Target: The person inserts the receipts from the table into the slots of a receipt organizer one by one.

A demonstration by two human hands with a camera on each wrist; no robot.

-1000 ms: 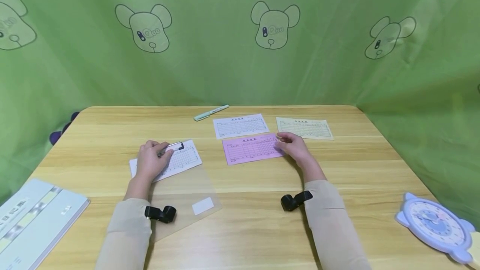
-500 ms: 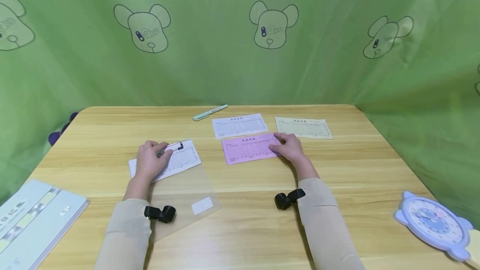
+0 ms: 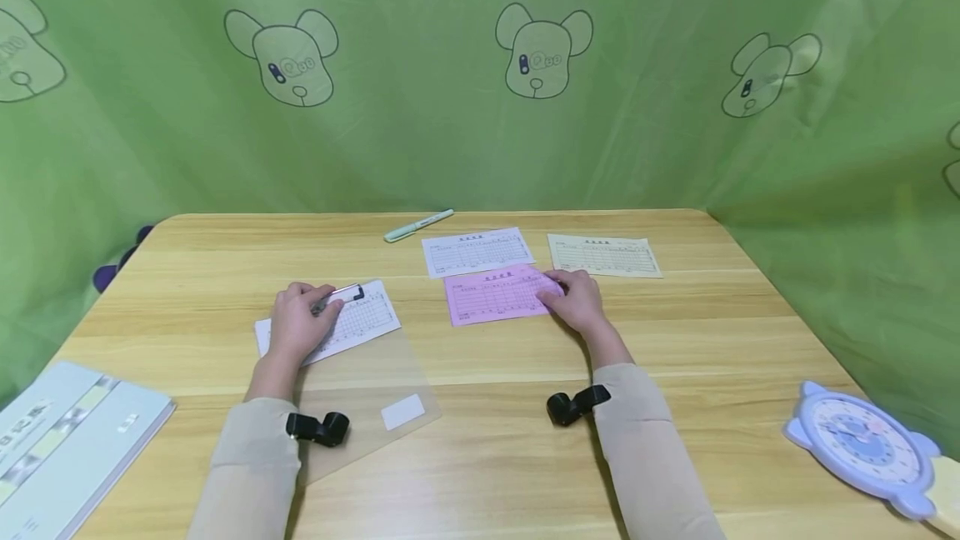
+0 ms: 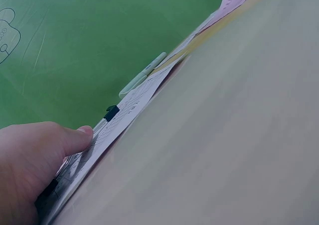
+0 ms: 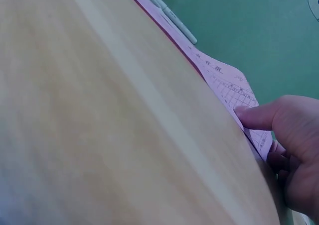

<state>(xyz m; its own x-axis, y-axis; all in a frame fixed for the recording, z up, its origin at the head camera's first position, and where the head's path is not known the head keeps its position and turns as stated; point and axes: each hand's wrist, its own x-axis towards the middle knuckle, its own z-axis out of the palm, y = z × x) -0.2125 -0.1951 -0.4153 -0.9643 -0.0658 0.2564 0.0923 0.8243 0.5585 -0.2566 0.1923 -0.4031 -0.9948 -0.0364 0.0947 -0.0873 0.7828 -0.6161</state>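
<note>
My left hand point(image 3: 298, 322) grips the metal clip point(image 3: 348, 293) of a clear clipboard point(image 3: 360, 407), its thumb lying on the clip in the left wrist view. Under the clip is a white printed form point(image 3: 372, 312), partly hidden by that hand. With thumb and fingers my right hand point(image 3: 579, 303) pinches the right end of a pink printed form point(image 3: 491, 297). That end bends upward between the fingers, as the right wrist view shows. Just behind the pink form lie a second white form point(image 3: 477, 252) and a pale green form point(image 3: 606, 257).
A mint-green pen point(image 3: 418, 226) lies near the table's back edge. At the left front is a thick light-blue book point(image 3: 78, 440). A blue toy clock point(image 3: 862, 444) with small ears sits at the right front. Green printed cloth point(image 3: 420, 148) hangs behind the table.
My right hand has shifted left onto the pink form and taken its right end between thumb and fingers, and that end has lifted. The left hand has stayed on the clip.
</note>
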